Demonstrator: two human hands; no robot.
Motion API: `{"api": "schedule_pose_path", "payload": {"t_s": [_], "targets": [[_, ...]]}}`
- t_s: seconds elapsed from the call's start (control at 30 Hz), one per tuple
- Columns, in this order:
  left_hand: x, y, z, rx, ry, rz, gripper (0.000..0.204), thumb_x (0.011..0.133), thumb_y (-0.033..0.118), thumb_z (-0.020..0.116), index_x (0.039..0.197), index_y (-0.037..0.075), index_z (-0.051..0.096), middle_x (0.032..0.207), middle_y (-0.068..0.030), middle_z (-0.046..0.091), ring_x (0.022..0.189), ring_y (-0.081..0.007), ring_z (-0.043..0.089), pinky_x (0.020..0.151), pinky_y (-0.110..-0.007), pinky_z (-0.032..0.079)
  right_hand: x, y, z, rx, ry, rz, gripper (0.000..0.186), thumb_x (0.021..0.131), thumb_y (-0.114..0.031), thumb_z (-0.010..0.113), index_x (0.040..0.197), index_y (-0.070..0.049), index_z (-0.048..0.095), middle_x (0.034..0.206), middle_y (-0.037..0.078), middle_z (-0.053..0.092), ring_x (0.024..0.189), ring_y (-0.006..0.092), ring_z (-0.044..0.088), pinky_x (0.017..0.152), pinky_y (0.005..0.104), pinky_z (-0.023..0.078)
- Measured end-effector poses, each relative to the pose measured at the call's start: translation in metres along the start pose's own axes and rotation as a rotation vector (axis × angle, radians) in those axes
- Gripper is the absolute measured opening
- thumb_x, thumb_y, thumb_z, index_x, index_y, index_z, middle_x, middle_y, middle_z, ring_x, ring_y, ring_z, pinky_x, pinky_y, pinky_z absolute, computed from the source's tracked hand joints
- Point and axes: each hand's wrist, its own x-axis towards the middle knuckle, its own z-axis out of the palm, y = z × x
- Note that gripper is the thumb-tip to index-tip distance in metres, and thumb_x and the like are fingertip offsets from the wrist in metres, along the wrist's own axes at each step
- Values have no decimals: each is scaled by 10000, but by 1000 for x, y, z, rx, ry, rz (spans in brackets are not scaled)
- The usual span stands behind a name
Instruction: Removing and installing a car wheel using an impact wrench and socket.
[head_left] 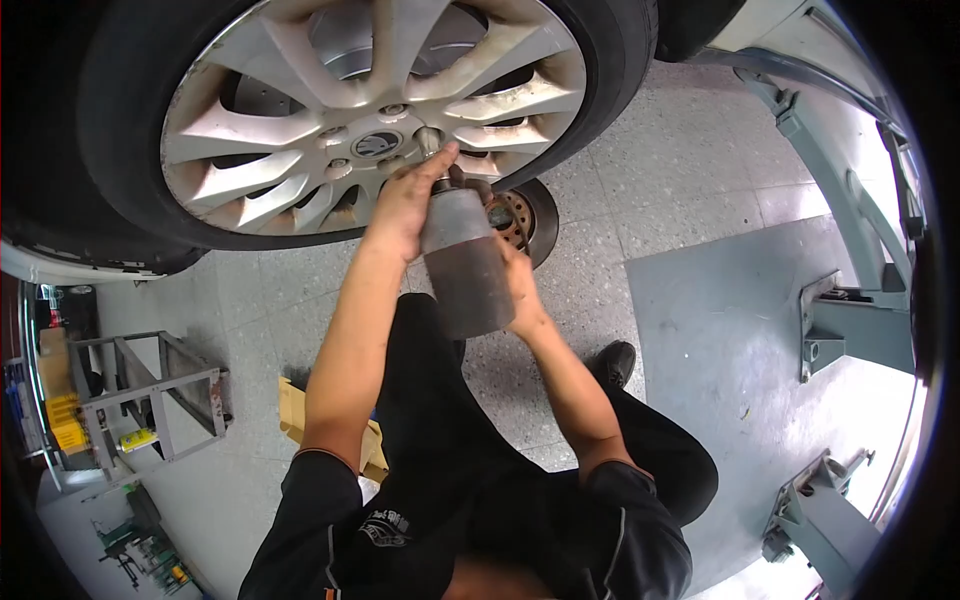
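Observation:
An impact wrench (464, 265) with a grey front and a dark rear body is between my two hands, its nose raised toward the silver alloy wheel (392, 60). Around the nose, my left hand (405, 205) steadies the tool, its thumb along the socket (430, 142). That socket is at a bolt recess right of the hub cap (378, 145); how far it sits in cannot be seen. My right hand (518, 285) grips the wrench from its right side, with most of its fingers hidden behind the body. Other wheel bolts (338, 168) show around the hub.
Below the wheel, a rusty brake disc (545, 215) lies on the speckled floor. Grey lift arms (850, 200) stand at the right beside a grey floor plate (730, 300). At left are a metal frame stand (160, 385) and, by my leg, a cardboard box (291, 408).

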Motion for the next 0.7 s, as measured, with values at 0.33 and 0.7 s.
{"api": "schedule_pose_path", "payload": {"t_s": [0.33, 0.7], "targets": [[11, 9, -1, 98, -60, -67, 388, 800, 336, 655, 916, -23, 562, 717, -168, 618, 646, -256, 644, 579, -363, 551, -2, -18, 0, 122, -43, -148, 636, 666, -93, 698, 1191, 162, 447, 1103, 254, 588, 1034, 312, 596, 950, 326, 417], [-27, -14, 6, -107, -91, -40, 348, 822, 317, 652, 991, 30, 552, 800, -181, 632, 685, -295, 652, 636, -419, 564, -29, -16, -12, 95, -53, -257, 534, 680, -100, 672, 1164, 46, 497, 948, 205, 622, 878, 351, 625, 792, 320, 479]]}}
